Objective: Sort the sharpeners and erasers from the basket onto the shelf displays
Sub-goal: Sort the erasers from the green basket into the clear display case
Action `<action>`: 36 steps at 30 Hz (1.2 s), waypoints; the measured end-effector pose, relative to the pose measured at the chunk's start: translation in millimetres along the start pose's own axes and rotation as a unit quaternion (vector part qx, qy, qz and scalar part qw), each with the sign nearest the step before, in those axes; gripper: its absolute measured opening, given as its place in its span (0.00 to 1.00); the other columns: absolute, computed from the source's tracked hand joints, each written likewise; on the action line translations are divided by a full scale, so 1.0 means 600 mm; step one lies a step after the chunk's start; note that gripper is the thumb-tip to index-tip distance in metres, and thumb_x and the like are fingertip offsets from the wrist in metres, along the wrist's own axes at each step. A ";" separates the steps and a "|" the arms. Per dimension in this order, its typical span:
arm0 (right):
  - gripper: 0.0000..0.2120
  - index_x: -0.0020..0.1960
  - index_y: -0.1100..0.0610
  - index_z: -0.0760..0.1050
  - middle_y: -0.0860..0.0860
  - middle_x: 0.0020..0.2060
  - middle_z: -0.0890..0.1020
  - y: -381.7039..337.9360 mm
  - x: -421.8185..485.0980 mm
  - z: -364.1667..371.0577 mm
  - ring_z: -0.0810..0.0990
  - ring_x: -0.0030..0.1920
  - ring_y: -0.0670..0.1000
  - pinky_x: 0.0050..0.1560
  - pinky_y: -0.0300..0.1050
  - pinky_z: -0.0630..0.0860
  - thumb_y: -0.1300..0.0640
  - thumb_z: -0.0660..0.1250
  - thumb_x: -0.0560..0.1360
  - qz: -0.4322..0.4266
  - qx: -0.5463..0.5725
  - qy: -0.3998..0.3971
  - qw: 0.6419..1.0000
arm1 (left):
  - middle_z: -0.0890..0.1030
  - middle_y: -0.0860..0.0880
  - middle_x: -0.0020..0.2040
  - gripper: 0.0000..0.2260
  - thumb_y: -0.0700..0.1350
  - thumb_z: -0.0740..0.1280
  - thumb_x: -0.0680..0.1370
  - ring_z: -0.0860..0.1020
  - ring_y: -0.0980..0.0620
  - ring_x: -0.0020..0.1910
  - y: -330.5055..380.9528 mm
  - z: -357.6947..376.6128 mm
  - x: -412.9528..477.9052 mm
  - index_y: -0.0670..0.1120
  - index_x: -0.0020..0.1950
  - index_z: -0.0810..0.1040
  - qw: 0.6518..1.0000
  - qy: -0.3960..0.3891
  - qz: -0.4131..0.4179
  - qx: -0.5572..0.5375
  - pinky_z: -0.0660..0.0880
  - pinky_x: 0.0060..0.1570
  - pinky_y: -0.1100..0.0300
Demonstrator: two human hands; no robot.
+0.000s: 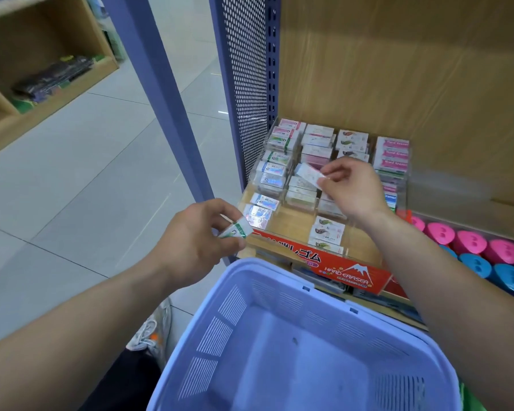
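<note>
Two erasers are held, one per grip.

Far left: a wooden cubby unit [51,93] is seen on the tiled floor [86,173], with dark packets lying in its lower compartment. A pale shoe [152,330] is visible low down, just left of the basket.

Left grip [190,241]: clenched on a small green-banded eraser [236,229]. It is pinched between thumb and curled fingertips and held tilted in the air, just off the front-left corner of the display. A blue upright [161,99] and a perforated panel [247,84] are seen behind it.

Centre: a clear tiered display [399,188] is set on the wooden shelf [291,223], its compartments stocked with rows of wrapped erasers. A red label strip [347,274] marked "HARD ERASER" is fixed along the shelf front.

Right grip [350,185]: a white-and-pink eraser [307,173] is pinched at one end between thumb and forefinger, with the other fingers loosely curled. The eraser is held slanted over the middle columns of the display. Contact with the stock beneath cannot be told.

The lilac basket [244,292] is placed below, between the two forearms, with its far rim up against the shelf edge.

Right: pink sharpeners [469,241] are lined up beside the display, with blue sharpeners [475,264] in a row just in front of them.
</note>
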State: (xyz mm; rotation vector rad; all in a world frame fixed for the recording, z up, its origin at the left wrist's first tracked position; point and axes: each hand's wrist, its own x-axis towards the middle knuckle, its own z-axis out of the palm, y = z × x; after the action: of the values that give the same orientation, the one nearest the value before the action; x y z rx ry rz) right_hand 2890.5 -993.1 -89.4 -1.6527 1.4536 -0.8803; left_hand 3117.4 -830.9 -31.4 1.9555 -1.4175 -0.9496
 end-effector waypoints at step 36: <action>0.09 0.52 0.59 0.81 0.55 0.42 0.84 -0.052 -0.199 0.012 0.82 0.42 0.51 0.44 0.43 0.81 0.69 0.70 0.75 0.129 0.391 -0.184 0.893 | 0.84 0.53 0.35 0.09 0.49 0.77 0.74 0.79 0.57 0.34 0.039 0.044 -0.026 0.47 0.46 0.80 0.997 -0.049 -0.001 -0.057 0.75 0.41 0.61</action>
State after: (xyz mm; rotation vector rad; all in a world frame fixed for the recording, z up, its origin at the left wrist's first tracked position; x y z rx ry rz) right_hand 2897.6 -871.7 -67.4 -0.9210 0.8495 -0.7949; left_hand 3079.6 -823.7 -26.2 1.8501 -1.3841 -1.1157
